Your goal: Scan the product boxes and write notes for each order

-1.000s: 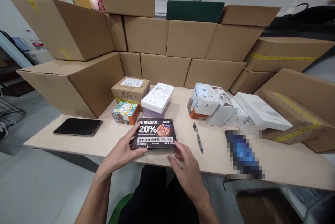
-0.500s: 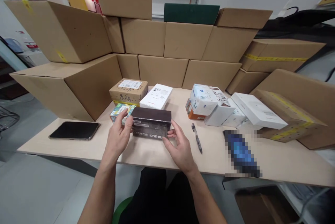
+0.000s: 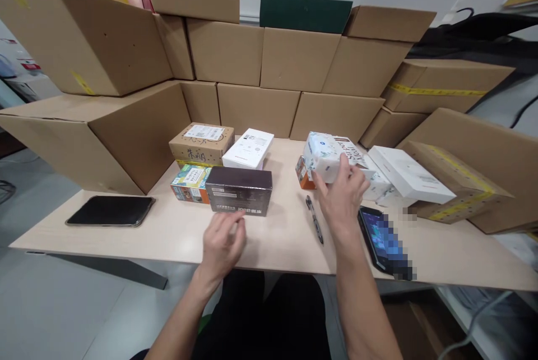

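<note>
A dark brown box (image 3: pixel 239 189) with white printing stands upright on the table, touching a small blue-and-yellow carton (image 3: pixel 190 183) on its left. Just in front of it is my left hand (image 3: pixel 223 242), loosely closed, with nothing visible in it. My right hand (image 3: pixel 342 200) is at the front of a white package with blue floral print (image 3: pixel 320 150), thumb and forefinger apart. The fingers overlap the package's lower front; a firm grip does not show. Partly beneath that package sits a small orange box (image 3: pixel 305 174). A black pen (image 3: pixel 314 220) lies left of my right wrist.
Behind the brown box are a taped cardboard parcel (image 3: pixel 202 144) and a white box (image 3: pixel 249 148). A black phone (image 3: pixel 111 211) lies at left, a partly pixelated handheld device (image 3: pixel 380 239) at right. Another white box (image 3: pixel 414 175) tilts at right. Stacked cartons (image 3: pixel 258 110) line the back.
Both hands have let go of the brown box, which now stands against the small carton. My right hand has moved right to the floral package; my left hand has drawn toward me and closed.
</note>
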`<state>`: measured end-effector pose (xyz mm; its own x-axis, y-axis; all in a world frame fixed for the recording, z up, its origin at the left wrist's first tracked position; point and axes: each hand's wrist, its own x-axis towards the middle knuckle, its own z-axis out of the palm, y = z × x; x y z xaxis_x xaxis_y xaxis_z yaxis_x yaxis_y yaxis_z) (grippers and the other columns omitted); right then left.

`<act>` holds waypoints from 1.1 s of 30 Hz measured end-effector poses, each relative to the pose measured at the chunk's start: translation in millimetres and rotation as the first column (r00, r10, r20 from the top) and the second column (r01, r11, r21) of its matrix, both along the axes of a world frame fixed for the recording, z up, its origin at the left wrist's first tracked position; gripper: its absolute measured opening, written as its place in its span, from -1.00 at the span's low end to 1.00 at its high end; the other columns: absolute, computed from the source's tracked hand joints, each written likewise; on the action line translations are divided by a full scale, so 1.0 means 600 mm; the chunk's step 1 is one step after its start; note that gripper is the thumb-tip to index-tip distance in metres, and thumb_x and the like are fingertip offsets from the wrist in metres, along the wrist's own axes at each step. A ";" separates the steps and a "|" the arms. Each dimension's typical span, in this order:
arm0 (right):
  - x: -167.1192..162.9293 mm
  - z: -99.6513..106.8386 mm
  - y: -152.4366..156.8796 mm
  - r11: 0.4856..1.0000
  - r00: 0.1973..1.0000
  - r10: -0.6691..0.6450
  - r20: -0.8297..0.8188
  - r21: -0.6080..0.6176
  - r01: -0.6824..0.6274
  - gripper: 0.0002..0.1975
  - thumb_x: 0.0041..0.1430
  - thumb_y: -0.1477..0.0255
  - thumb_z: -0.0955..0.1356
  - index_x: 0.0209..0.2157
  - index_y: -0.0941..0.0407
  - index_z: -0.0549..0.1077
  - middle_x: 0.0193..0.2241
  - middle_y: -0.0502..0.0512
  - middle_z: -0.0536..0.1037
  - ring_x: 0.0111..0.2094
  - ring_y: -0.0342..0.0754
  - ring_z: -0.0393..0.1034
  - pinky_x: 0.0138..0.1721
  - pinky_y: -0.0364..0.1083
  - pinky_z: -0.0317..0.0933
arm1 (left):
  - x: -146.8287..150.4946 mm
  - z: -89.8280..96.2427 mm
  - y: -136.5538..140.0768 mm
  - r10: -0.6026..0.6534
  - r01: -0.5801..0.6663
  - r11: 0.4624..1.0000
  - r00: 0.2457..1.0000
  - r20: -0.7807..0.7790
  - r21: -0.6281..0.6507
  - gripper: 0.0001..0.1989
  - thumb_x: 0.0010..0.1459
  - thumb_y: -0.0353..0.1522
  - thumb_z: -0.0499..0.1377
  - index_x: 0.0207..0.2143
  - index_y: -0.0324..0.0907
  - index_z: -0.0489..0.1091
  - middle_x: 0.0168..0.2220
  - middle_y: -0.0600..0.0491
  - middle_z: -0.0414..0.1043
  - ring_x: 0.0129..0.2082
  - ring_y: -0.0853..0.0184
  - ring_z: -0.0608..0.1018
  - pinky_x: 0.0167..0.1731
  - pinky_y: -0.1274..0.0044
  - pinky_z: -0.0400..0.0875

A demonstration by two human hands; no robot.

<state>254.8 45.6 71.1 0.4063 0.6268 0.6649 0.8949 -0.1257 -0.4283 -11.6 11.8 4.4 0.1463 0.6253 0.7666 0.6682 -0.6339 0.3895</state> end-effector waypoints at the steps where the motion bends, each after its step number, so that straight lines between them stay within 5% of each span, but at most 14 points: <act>1: 0.009 0.011 0.014 0.998 0.997 -0.056 0.058 -0.036 0.058 -0.25 0.22 0.02 0.30 0.31 0.15 0.19 0.08 0.49 0.28 0.09 0.37 0.15 0.03 0.35 0.09 | 0.011 -0.004 0.000 -0.041 0.039 0.999 0.998 -0.054 -0.034 -0.80 0.24 -0.44 0.14 -0.09 -0.13 0.45 -0.30 0.03 0.51 -0.32 0.31 0.51 -0.26 0.46 0.44; 7: 0.010 0.039 0.069 0.962 0.972 -0.151 0.181 -0.197 0.186 -0.31 0.20 0.01 0.31 0.16 0.25 0.35 -0.13 0.49 0.37 -0.05 0.35 0.18 -0.11 0.23 0.09 | 0.042 -0.015 0.027 -0.071 0.024 0.977 0.974 -0.214 -0.214 -0.79 0.23 -0.35 0.20 -0.08 -0.12 0.50 -0.26 -0.02 0.56 -0.22 0.16 0.50 -0.15 0.33 0.40; 12: 0.018 0.031 0.063 0.976 0.975 -0.113 0.193 -0.163 0.146 -0.50 0.23 0.18 0.31 0.05 0.24 0.45 -0.14 0.46 0.39 -0.06 0.30 0.20 -0.09 0.19 0.11 | 0.040 -0.023 0.038 -0.054 -0.012 0.961 0.972 -0.230 -0.276 -0.71 0.26 -0.33 0.17 0.02 -0.12 0.45 -0.15 -0.05 0.55 -0.15 0.11 0.49 -0.05 0.25 0.38; 19: 0.001 -0.017 -0.090 0.989 0.985 0.043 0.168 0.135 -0.066 -0.56 0.23 0.19 0.35 0.01 0.20 0.48 -0.17 0.28 0.45 -0.09 0.15 0.33 0.00 0.15 0.20 | 0.036 -0.027 0.035 -0.078 0.038 0.954 0.990 -0.122 -0.297 -0.71 0.28 -0.34 0.14 0.03 -0.12 0.44 -0.14 -0.05 0.53 -0.12 0.14 0.52 -0.06 0.26 0.43; 23: -0.052 -0.069 -0.175 0.984 0.978 0.128 0.163 0.103 -0.145 -0.58 0.21 0.21 0.39 0.00 0.19 0.46 -0.17 0.27 0.42 -0.11 0.13 0.32 -0.07 0.12 0.28 | 0.045 -0.022 0.023 -0.119 0.109 0.950 0.993 -0.017 -0.293 -0.77 0.31 -0.36 0.10 -0.05 -0.14 0.47 -0.16 -0.05 0.55 -0.13 0.20 0.56 -0.07 0.32 0.48; 27: -0.095 -0.115 -0.205 0.987 0.982 0.161 0.097 0.013 -0.163 -0.45 0.18 0.14 0.40 0.12 0.12 0.39 -0.02 0.32 0.36 -0.04 0.18 0.28 -0.10 0.15 0.32 | 0.062 -0.018 0.002 -0.175 0.187 0.934 0.982 0.066 -0.304 -0.75 0.32 -0.37 0.09 0.00 -0.16 0.45 -0.10 -0.06 0.55 -0.11 0.28 0.59 -0.10 0.44 0.53; 33: -0.090 -0.128 -0.225 0.981 0.941 0.185 -0.285 -0.001 -0.193 -0.20 0.12 0.16 0.44 0.32 0.04 0.13 0.13 0.36 0.32 0.10 0.27 0.30 0.05 0.26 0.29 | 0.069 -0.016 -0.007 -0.171 0.287 0.872 0.938 0.303 -0.397 -0.64 0.31 -0.32 0.09 0.13 -0.16 0.39 0.05 -0.11 0.49 -0.13 0.30 0.61 -0.08 0.42 0.54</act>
<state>200.5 -89.2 -6.0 0.4471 0.7268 0.5214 0.7464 0.0181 -0.6652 29.9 7.6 -5.3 0.1665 0.8720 0.4603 0.3681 -0.4881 0.7914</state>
